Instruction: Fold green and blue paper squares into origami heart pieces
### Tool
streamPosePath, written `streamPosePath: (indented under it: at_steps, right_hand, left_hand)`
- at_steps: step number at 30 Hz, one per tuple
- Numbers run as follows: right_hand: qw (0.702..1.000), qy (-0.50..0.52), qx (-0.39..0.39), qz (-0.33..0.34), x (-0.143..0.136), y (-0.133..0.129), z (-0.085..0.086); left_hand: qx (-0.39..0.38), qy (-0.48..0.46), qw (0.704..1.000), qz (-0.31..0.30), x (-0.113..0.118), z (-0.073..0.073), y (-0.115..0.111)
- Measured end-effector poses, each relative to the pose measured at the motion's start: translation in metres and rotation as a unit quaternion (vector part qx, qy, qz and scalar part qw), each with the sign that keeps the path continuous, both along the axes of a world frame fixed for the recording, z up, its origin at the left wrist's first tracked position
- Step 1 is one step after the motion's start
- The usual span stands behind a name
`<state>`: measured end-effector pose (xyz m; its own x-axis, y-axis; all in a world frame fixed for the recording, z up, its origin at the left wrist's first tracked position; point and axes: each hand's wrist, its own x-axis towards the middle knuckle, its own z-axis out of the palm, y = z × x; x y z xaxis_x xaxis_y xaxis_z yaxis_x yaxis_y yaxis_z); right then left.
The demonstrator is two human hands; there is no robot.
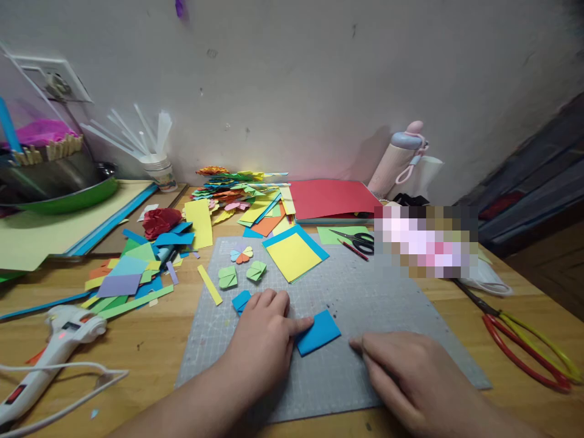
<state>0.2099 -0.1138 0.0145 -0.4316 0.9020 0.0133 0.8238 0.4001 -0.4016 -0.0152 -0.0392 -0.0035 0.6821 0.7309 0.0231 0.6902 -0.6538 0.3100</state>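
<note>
On the grey cutting mat (387, 304) lies a folded blue paper (320, 333), roughly a rectangle. My left hand (269, 328) is closed at its left end, with one digit pressed on top of the paper. Just right of the paper, apart from it, my right hand (401, 371) rests low over the mat, fingers curled in and one digit pointing left; nothing shows in it. A smaller folded blue piece (240, 302) is partly hidden behind my left hand. Beyond it lie two green folded pieces (228, 277) and a multicoloured paper flower (241, 254).
Yellow and blue sheets (294, 255), black-handled scissors (358, 242) and a red pencil (354, 250) lie farther back. Large red-and-yellow-handled scissors (524, 347) are at right. A white glue gun (59, 344) with its cord and paper scraps (121, 285) occupy the left.
</note>
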Motion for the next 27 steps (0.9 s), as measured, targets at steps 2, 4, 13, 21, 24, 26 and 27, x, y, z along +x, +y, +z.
streamPosePath:
  at_steps: [2,4,13,21,24,26,27]
  right_hand:
    - [0.997,0.026,0.026,0.066,-0.008,0.001,0.002]
    - [0.991,0.025,0.034,0.125,-0.017,0.004,0.0]
    - [0.975,-0.051,0.018,0.217,-0.027,0.005,-0.014]
    - [0.939,-0.141,0.063,0.308,-0.025,0.008,-0.011]
    - [0.945,-0.127,0.046,0.298,-0.022,0.008,-0.01]
    - [0.948,-0.122,0.048,0.291,-0.021,0.008,-0.01]
    - [0.948,-0.121,0.053,0.289,-0.022,0.007,-0.01]
  left_hand:
    - [-0.002,-0.006,1.0,0.002,0.0,0.0,0.0]
    - [-0.001,-0.011,1.0,0.005,0.0,-0.001,-0.001]
    - [0.001,-0.003,1.0,0.008,-0.001,-0.005,-0.001]
    - [-0.002,0.001,1.0,0.013,0.0,-0.004,-0.002]
    - [0.0,0.003,1.0,0.012,0.0,-0.003,-0.002]
    - [0.001,0.003,1.0,0.01,0.0,-0.003,-0.003]
    - [0.002,0.002,1.0,0.009,0.0,-0.003,-0.003]
